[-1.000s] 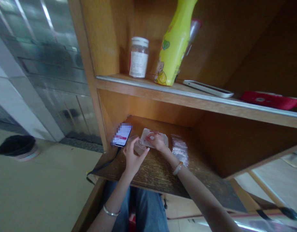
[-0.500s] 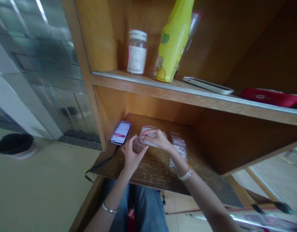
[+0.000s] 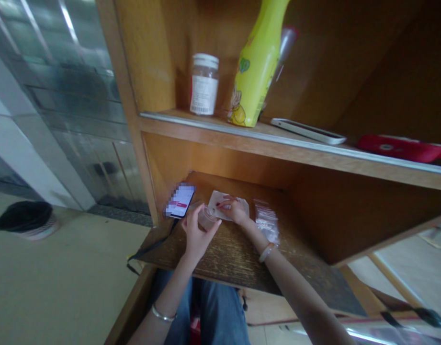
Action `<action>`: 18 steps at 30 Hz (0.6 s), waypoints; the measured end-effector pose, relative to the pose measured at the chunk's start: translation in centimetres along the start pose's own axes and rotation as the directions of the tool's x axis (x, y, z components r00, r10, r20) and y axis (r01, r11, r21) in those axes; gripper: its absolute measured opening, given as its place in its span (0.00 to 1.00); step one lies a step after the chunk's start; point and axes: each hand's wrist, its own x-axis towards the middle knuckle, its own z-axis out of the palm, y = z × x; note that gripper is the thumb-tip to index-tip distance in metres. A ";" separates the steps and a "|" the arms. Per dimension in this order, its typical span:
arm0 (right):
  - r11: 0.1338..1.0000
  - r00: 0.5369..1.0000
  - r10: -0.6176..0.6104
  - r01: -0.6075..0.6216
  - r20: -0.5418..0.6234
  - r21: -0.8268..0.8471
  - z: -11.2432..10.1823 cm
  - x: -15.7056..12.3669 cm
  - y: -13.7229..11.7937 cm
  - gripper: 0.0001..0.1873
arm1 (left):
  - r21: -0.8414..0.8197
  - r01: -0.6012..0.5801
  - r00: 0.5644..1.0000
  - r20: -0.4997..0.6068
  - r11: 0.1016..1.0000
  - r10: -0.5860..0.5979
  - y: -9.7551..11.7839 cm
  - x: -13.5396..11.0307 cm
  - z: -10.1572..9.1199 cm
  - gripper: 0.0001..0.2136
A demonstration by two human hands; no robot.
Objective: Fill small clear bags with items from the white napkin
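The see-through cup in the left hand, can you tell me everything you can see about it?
The cup is clear and colourless, looks like thin plastic, and has a round rim. The left hand holds it between thumb and fingers, over the worn brown board. I can't tell whether its bottom touches the board or whether anything is inside.

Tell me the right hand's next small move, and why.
Probably bring the right hand from the white tray towards the clear cup: it is over the tray in a pinching pose, and the left hand holds the cup close by. Anything in that pinch is too small to make out.
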 end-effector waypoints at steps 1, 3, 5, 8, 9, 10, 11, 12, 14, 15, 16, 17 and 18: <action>0.999 0.999 -0.010 0.011 -0.033 0.042 -0.1 0.1 -0.1 0.05 | 0.007 0.003 1.000 0.001 1.000 -0.003 0.0 0.0 0.0 0.25; 0.987 0.993 -0.021 0.039 -0.117 0.154 -0.8 0.4 -0.6 0.05 | 0.010 0.004 1.000 0.000 1.000 -0.004 -0.1 0.0 0.0 0.26; 0.958 0.980 -0.030 0.084 -0.196 0.276 -1.9 0.3 -1.6 0.05 | 0.010 0.003 1.000 0.004 1.000 -0.003 -0.2 0.0 0.1 0.26; 0.883 0.973 -0.120 0.196 -0.198 0.426 -4.0 -0.4 -3.7 0.08 | 0.011 -0.003 1.000 0.008 1.000 0.003 -0.2 0.0 0.2 0.26; 0.861 0.975 -0.158 0.213 -0.154 0.462 -4.7 -0.7 -4.4 0.08 | 0.008 -0.009 1.000 0.005 1.000 0.009 -0.2 0.0 0.2 0.27; 0.849 0.974 -0.196 0.225 -0.112 0.478 -5.3 -1.1 -5.2 0.09 | 0.004 -0.013 1.000 0.001 1.000 0.013 -0.2 0.1 0.2 0.27; 0.843 0.967 -0.245 0.245 -0.063 0.478 -5.7 -1.5 -5.8 0.08 | -0.001 -0.015 1.000 -0.002 1.000 0.015 -0.2 0.1 0.2 0.26; 0.839 0.955 -0.295 0.265 -0.012 0.475 -6.0 -1.8 -6.3 0.08 | -0.006 -0.013 1.000 -0.004 1.000 0.013 -0.2 0.1 0.2 0.26; 0.829 0.923 -0.378 0.301 0.074 0.472 -6.1 -2.1 -6.8 0.07 | -0.010 -0.002 1.000 -0.004 1.000 0.002 -0.1 0.1 0.1 0.26; 0.823 0.912 -0.399 0.310 0.096 0.476 -6.0 -2.1 -6.8 0.07 | -0.009 0.003 1.000 -0.005 1.000 -0.003 0.0 0.1 0.1 0.27; 0.819 0.908 -0.406 0.313 0.100 0.481 -5.7 -2.0 -6.7 0.08 | -0.008 0.005 1.000 -0.004 1.000 -0.005 0.0 0.1 0.0 0.27; 0.819 0.913 -0.398 0.311 0.088 0.483 -5.5 -1.8 -6.5 0.08 | -0.008 0.004 1.000 -0.005 1.000 -0.004 0.0 0.1 0.0 0.27; 0.823 0.924 -0.376 0.302 0.064 0.481 -5.1 -1.5 -6.2 0.08 | -0.010 0.002 1.000 -0.006 1.000 -0.002 0.0 0.1 0.0 0.26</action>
